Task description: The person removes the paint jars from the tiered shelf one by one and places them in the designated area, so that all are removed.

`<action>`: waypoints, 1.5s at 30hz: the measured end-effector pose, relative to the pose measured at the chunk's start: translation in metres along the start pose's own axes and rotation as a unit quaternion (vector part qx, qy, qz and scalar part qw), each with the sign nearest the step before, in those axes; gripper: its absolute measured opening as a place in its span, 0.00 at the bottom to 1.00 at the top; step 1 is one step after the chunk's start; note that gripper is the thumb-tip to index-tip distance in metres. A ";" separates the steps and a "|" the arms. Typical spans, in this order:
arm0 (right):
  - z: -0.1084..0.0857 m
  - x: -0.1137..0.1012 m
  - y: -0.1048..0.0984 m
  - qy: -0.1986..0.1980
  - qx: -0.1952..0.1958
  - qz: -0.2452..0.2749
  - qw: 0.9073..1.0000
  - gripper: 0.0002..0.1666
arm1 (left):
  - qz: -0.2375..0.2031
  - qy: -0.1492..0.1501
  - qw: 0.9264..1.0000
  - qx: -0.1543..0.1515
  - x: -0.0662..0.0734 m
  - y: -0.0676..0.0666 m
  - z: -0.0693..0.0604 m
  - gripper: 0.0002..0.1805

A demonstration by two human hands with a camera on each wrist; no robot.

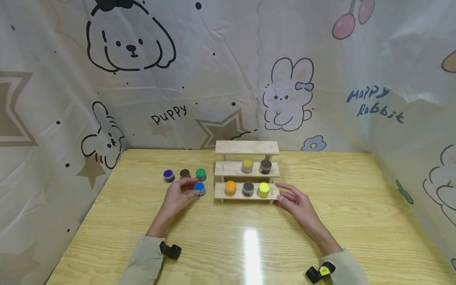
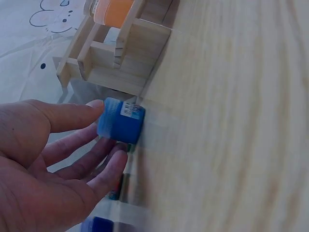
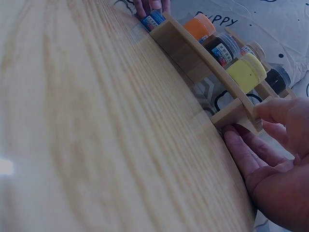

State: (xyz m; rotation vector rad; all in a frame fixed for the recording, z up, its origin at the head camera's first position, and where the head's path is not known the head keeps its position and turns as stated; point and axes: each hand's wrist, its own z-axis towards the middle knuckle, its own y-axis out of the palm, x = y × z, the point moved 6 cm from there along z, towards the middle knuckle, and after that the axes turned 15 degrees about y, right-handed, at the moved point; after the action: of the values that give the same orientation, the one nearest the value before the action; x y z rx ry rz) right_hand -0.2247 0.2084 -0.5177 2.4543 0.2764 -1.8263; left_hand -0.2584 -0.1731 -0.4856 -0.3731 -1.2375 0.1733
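My left hand (image 1: 179,194) pinches a blue paint jar (image 1: 200,189) between thumb and fingers, just left of a three-step wooden display rack (image 1: 222,169). In the left wrist view the thumb tip lies against the lid end of the blue jar (image 2: 123,120). At the rack's right end, my right hand (image 1: 298,202) grips the edge of the lowest step, with the thumb (image 3: 277,110) on the step and fingers behind and below it. That step carries an orange jar (image 1: 230,188), a dark brown jar (image 1: 248,189) and a bright yellow jar (image 1: 263,190).
On the middle step stand a dull yellow jar (image 1: 247,166) and a dark jar (image 1: 265,166). Beyond my left hand are a purple jar (image 1: 169,175), a brown jar (image 1: 185,174) and a green jar (image 1: 201,174) on the wooden table (image 1: 213,241). A printed cloth (image 1: 221,71) hangs behind.
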 end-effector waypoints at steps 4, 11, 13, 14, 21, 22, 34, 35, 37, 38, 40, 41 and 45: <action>0.001 -0.001 0.001 0.001 -0.001 0.000 1.000 0.29 | 0.003 0.013 1.000 -0.005 0.008 -0.002 0.001 0.21; 0.000 -0.002 0.000 0.005 0.003 -0.007 1.000 0.30 | 0.034 0.064 0.997 -0.005 0.034 -0.001 0.002 0.20; 0.000 -0.002 0.000 0.005 0.004 -0.009 1.000 0.30 | 0.032 0.079 0.996 0.002 0.044 0.000 0.002 0.20; 0.000 -0.002 0.000 0.004 0.004 -0.010 1.000 0.30 | 0.027 0.085 0.996 0.006 0.049 0.001 0.002 0.19; 0.002 -0.003 0.002 -0.002 -0.001 -0.007 1.000 0.30 | -0.024 0.111 0.993 0.028 0.068 0.010 0.003 0.17; 0.002 -0.003 0.002 -0.003 -0.002 -0.006 1.000 0.30 | -0.027 0.113 0.993 0.030 0.069 0.011 0.004 0.17; 0.002 0.000 -0.001 0.003 0.001 0.004 1.000 0.29 | -0.067 0.140 0.987 0.039 0.083 0.043 0.017 0.20; 0.002 -0.001 -0.001 0.002 -0.001 0.004 1.000 0.29 | -0.070 0.144 0.986 0.038 0.084 0.046 0.019 0.20; 0.002 -0.001 0.000 0.000 -0.002 0.004 1.000 0.30 | -0.079 0.149 0.985 0.039 0.087 0.052 0.023 0.20; 0.002 -0.001 0.000 0.000 -0.003 0.004 1.000 0.30 | -0.081 0.153 0.984 0.038 0.088 0.055 0.025 0.20; 0.002 -0.001 0.000 0.000 -0.003 0.005 1.000 0.30 | -0.085 0.161 0.983 0.036 0.089 0.060 0.029 0.20; 0.002 -0.001 0.000 -0.001 -0.003 0.005 1.000 0.30 | -0.087 0.164 0.982 0.036 0.090 0.063 0.031 0.20; 0.002 -0.001 0.000 0.000 -0.001 0.005 1.000 0.30 | -0.086 0.171 0.981 0.038 0.093 0.072 0.038 0.19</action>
State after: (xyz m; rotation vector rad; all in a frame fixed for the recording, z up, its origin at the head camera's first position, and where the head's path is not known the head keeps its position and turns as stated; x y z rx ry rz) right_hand -0.2264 0.2080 -0.5177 2.4499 0.2667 -1.8202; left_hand -0.2591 -0.0688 -0.4191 -0.2166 -0.9149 0.0072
